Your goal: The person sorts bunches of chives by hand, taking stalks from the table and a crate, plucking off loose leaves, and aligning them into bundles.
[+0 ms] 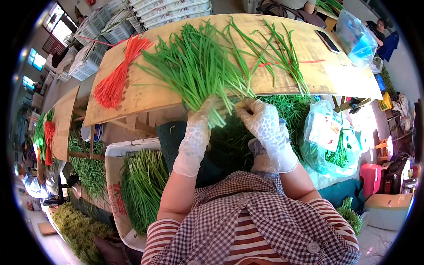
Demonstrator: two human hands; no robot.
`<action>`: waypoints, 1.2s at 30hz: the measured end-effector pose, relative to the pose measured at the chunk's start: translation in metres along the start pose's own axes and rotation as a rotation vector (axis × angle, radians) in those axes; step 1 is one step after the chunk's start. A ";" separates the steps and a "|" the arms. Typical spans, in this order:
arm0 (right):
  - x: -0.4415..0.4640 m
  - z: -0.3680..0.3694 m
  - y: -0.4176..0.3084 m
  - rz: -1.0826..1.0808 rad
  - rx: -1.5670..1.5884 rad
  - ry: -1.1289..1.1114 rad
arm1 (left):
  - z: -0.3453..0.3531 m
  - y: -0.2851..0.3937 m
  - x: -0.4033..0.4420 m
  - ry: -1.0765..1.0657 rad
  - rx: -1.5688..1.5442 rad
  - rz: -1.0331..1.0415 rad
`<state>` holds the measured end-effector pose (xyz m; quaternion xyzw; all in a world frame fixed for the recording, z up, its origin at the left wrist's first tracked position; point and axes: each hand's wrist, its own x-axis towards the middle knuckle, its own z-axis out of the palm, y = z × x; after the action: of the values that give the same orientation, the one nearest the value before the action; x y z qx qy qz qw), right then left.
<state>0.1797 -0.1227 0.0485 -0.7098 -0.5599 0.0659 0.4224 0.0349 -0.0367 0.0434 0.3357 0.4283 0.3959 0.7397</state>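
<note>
My left hand (201,115), in a whitish translucent glove, is wrapped round the stem ends of a bunch of garlic chives (201,66). The long green leaves fan out over the wooden table, and the pale cut ends stick out beside the fingers. My right hand (260,117), gloved too, is closed at the table's near edge, thumb and fingertips together. It is close to the pale ends of some chives on the right of the bunch; what its fingertips hold is hidden. A few loose chives (287,57) lie farther right, across a red tie strip (311,61).
A bundle of red ties (117,77) lies on the left of the wooden table (154,95). A phone (327,41) rests at the right. Below stand a white crate (118,176) of chives and a plastic bag (331,137). Stacked white baskets (172,11) are behind; other people sit around.
</note>
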 end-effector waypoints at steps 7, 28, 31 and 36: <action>-0.003 0.016 0.001 0.144 0.279 -0.139 | -0.009 -0.002 0.001 -0.003 0.029 0.030; 0.001 0.019 -0.014 0.443 0.662 -0.245 | -0.009 -0.007 0.002 0.028 -0.079 0.074; 0.002 0.022 -0.012 0.303 0.325 -0.275 | -0.010 -0.010 -0.001 0.035 0.031 0.104; 0.002 0.020 -0.011 0.171 0.141 -0.049 | -0.008 0.001 -0.006 0.114 0.158 0.108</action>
<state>0.1607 -0.1107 0.0443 -0.7217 -0.5013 0.1584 0.4504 0.0251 -0.0404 0.0428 0.3925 0.4809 0.4187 0.6628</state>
